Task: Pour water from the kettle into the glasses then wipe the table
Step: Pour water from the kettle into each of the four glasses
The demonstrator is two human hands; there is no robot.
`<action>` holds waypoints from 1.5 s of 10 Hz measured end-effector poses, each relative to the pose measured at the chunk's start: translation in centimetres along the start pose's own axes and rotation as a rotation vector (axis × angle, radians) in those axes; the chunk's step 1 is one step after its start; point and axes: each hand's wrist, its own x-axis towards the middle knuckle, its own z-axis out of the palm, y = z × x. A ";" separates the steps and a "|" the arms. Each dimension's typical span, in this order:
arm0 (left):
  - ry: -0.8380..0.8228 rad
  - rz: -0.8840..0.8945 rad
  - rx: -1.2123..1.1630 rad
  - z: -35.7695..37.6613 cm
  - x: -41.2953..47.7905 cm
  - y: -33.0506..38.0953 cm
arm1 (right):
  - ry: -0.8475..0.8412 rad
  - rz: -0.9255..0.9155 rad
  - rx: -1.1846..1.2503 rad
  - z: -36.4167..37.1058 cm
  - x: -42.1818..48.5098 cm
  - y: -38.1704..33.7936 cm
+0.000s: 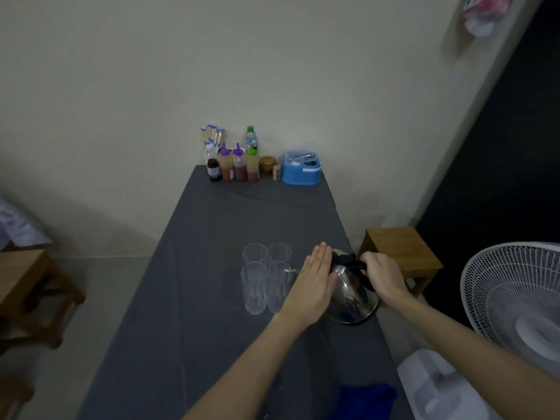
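Right hand [382, 275] gripping tilted kettle [353, 294]

Sauce bottles [232, 165], blue container [301, 172], wooden stool [400, 253], white fan [515, 301]

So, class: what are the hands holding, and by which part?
The right hand grips the kettle by its black handle; the left hand rests flat against its lid side.
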 end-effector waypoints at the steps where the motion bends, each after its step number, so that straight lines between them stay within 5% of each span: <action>1: -0.006 -0.001 -0.016 -0.3 0.0 0.0 | 0.013 -0.018 -0.021 0.0 -0.2 -0.3; 15: 0.066 -0.030 -0.114 -0.2 0.0 0.0 | 0.098 -0.196 -0.148 -0.4 -0.7 -2.0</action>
